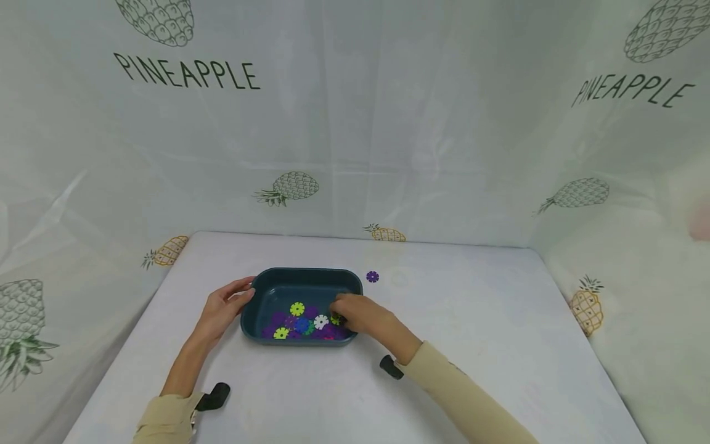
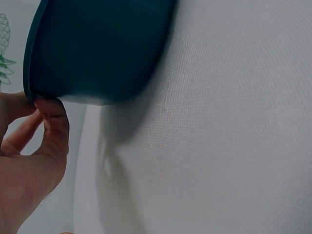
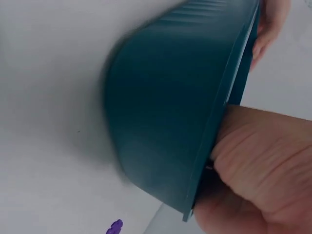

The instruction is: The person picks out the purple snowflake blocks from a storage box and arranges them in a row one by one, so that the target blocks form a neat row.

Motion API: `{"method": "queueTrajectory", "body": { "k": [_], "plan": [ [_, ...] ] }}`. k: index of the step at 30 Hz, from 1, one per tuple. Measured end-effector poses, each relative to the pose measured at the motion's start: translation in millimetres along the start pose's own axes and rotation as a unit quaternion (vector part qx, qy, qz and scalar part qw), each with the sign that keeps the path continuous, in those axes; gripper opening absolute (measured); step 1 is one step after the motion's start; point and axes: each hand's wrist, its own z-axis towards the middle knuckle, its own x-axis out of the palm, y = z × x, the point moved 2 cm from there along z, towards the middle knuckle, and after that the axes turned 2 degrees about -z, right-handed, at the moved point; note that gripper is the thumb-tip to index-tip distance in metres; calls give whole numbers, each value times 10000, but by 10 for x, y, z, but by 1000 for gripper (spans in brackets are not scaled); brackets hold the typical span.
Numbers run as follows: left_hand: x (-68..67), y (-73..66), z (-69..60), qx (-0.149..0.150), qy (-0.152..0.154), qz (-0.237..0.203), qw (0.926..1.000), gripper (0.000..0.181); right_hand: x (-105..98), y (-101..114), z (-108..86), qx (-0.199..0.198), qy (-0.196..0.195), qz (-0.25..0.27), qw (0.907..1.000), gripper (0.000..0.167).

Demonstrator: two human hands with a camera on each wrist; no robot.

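Observation:
A dark teal plastic basin [image 1: 283, 293] stands on the white table. Several flower-shaped notched discs lie inside, mostly along its near side: purple, a blue disc [image 1: 301, 325], a white disc [image 1: 321, 322] and a yellow-green disc [image 1: 297, 309]. My left hand [image 1: 222, 308] pinches the basin's left rim between thumb and fingers, as the left wrist view also shows. The right hand [image 1: 360, 313] reaches over the right rim, its bent fingers down among the discs beside a yellow-green one. Basin wall and hand hide those fingertips in the right wrist view, so a grip cannot be made out.
One purple disc [image 1: 373, 277] lies on the table [image 1: 471, 308] just beyond the basin's right end. Behind and along the sides hangs a pale curtain [image 1: 355, 123] printed with pineapples. Dark devices sit at both wrists.

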Motion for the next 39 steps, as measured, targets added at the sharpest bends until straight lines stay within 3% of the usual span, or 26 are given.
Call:
{"method": "queueTrajectory", "body": {
  "k": [5,10,17,25,29,32,39],
  "plan": [
    [15,9,12,-16,-42,16,10000,57,-3,30,-13,255,-2,-315,9992,23],
    [31,9,22,-57,-85,3,9999,57,-5,6,0,212,-10,-404,9990,24],
    [39,16,9,-81,-123,-56,9999,57,-24,-143,51,-250,-276,382,9986,10],
    [58,36,-66,-86,-110,-27,9999,54,-58,-293,-26,-573,-999,1143,9867,17],
    [56,30,-63,-8,-81,-16,10000,55,-88,-395,-52,-548,-1707,1522,9720,16],
    [45,13,-44,30,-103,-8,9999,54,-99,-498,-56,-421,-2218,1878,9559,14],
    [17,-22,-13,28,-86,26,10000,55,-54,-761,-81,420,-3160,3006,8989,14]
  ]
}}
